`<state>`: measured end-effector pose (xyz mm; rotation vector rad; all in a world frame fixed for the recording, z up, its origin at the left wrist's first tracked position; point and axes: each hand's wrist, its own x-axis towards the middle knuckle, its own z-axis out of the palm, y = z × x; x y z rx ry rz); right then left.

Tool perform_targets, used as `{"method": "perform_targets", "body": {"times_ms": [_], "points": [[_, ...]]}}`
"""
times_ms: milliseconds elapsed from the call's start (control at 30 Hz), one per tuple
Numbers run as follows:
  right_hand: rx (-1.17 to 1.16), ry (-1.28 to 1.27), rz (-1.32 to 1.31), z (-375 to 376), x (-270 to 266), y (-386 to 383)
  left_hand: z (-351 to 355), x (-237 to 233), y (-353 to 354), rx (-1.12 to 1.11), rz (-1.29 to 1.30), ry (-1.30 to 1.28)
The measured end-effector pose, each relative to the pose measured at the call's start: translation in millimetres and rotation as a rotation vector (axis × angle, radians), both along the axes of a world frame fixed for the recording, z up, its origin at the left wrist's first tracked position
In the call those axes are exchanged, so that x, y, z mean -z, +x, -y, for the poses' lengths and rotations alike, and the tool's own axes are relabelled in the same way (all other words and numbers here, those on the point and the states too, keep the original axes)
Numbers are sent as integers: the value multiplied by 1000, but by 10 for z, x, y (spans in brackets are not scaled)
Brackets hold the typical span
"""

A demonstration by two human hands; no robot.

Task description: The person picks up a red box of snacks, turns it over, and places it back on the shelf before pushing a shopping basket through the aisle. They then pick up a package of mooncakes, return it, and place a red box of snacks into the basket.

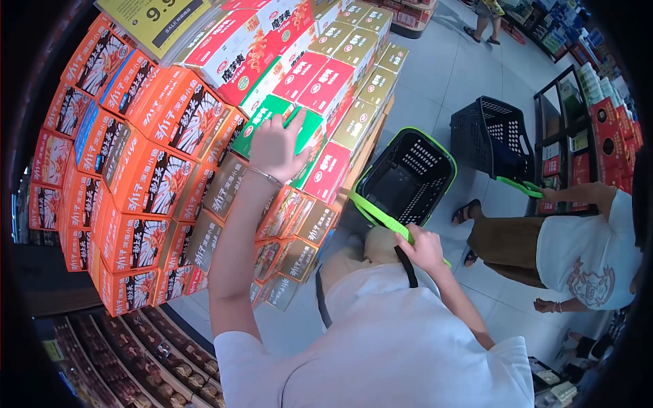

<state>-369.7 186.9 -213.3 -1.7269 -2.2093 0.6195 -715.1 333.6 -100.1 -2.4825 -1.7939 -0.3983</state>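
My left hand (277, 148), with a thin bracelet at the wrist, lies on top of a green box (261, 121) in the stacked snack display. Its fingers are spread over the lid, and the thumb reaches towards the box's right edge. Red boxes (325, 178) and brown boxes (228, 183) surround the green one. Lower on the right, my right hand (423, 247) is closed around the bright green handle (381, 219) of a black shopping basket (394, 183). No goods show inside the basket, which hangs beside the display.
Orange snack boxes (160, 170) rise in stacks on the left, under a yellow price sign (153, 27). Another person (578, 238) on the right holds a second black basket (486, 136). Shelves (564, 136) line the far side; a tiered goods rack (136, 360) stands at lower left.
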Motion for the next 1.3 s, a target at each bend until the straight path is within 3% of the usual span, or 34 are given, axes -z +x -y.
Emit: {"method": "perform_targets", "body": {"times_ms": [267, 400, 533, 600, 667, 733, 800, 867, 933, 967, 1067, 1300], "points": [[-7, -29, 10, -11, -8, 31, 101, -360, 71, -2, 53, 25], [-7, 66, -142, -9, -132, -8, 216, -638, 155, 57, 93, 56], [-36, -44, -304, 40, -117, 31, 355, -944, 275, 203, 194, 185], [-56, -121, -406, 67, -5, 58, 358, -1006, 310, 308, 446, 4], [-77, -199, -507, 74, 46, 95, 269, -853, 337, 353, 552, -64], [-94, -519, -446, 53, 63, 133, 197, -669, 401, 335, 774, -534], [-104, -588, -493, 2, 217, 158, 163, -388, 509, 357, 852, -607], [-109, -647, -542, -9, 275, 144, 87, -92, 587, 438, 944, -898], [295, -842, -1196, -33, 253, 25, 99, 43, 639, 456, 965, -961], [272, -920, -1290, -68, 275, -13, 105, 77, 653, 469, 984, -1020], [253, -975, -1451, -58, 293, 5, 82, 185, 630, 480, 916, -1058], [253, -932, -1433, -24, 343, -30, 81, 426, 653, 441, 860, -1105]]}}
